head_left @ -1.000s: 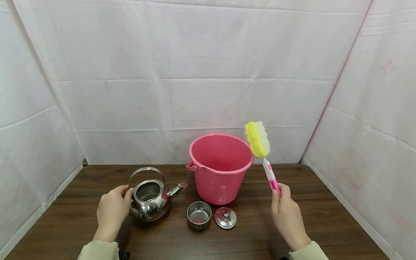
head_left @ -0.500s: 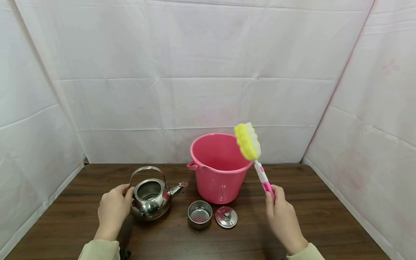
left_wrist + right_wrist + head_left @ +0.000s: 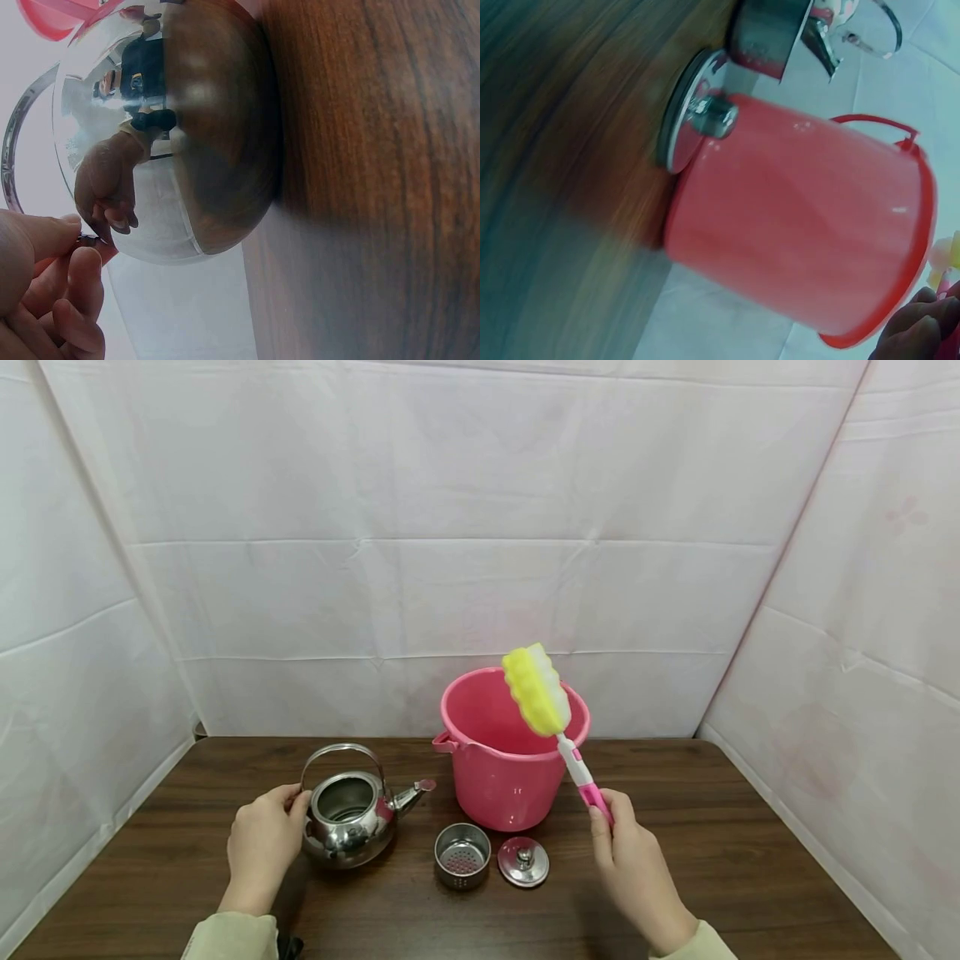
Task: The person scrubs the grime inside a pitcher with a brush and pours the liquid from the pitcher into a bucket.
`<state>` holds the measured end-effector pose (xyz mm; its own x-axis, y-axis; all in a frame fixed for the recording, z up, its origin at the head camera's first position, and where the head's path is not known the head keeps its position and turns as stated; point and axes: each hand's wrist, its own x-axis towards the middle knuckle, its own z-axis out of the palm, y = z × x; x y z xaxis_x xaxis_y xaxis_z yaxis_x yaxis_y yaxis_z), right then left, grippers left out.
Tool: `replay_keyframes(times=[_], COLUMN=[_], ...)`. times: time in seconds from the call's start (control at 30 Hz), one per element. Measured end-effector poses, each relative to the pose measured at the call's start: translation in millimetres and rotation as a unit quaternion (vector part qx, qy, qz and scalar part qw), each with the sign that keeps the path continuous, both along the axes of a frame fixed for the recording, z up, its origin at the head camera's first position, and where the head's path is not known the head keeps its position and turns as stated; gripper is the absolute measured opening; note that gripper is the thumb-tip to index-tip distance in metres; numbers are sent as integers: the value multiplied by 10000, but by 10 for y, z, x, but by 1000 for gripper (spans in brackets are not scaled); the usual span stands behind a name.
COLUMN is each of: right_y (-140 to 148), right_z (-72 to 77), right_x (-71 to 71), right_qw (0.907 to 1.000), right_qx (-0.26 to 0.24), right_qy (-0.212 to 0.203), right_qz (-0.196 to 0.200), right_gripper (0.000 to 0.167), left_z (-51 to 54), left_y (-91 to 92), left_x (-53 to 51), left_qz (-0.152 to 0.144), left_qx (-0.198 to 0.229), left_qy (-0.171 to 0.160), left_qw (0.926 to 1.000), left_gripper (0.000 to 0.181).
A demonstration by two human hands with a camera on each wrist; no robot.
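Head view: what moved?
– Sponge brush (image 3: 547,714) swung left; was at the right rim of the pink bucket (image 3: 506,793), now overlapping its mouth from here. Right hand (image 3: 637,868) grips its handle.
– Pointing?
– Sponge up-left, long axis slanting down-right to the grip.
– Left hand (image 3: 262,839)?
– Unmoved, thumb and finger pinching the metal kettle (image 3: 348,839) by its handle base.
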<state>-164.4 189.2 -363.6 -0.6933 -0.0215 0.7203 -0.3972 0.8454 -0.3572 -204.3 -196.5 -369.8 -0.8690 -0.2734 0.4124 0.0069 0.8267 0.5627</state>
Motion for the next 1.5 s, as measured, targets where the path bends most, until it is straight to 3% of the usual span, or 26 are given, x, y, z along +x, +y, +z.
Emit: replay_keyframes(times=[0.37,0.63,1.07,1.5], right_y=[-123,-194,-354,-441], right_z=[2,-31,-57,-95], right_x=[32,53,90,38], right_qw=[9977,9897,9812,9686], right_qx=[233,642,954,1545], right_qy=[-31,4,-905,-877], right_qz=[632,1281,1411,1741], right_gripper=[19,23,19,11], left_z=[-6,-10,-10,-18], left_y=[11,22,46,70], left_x=[7,3,0,-31], left_qz=[-7,-2,-16,-88], left_qx=[22,38,41,14], left_qy=[-63,-59,1,0], left_qw=[10000,10000,10000,10000], left_gripper=[29,29,29,28])
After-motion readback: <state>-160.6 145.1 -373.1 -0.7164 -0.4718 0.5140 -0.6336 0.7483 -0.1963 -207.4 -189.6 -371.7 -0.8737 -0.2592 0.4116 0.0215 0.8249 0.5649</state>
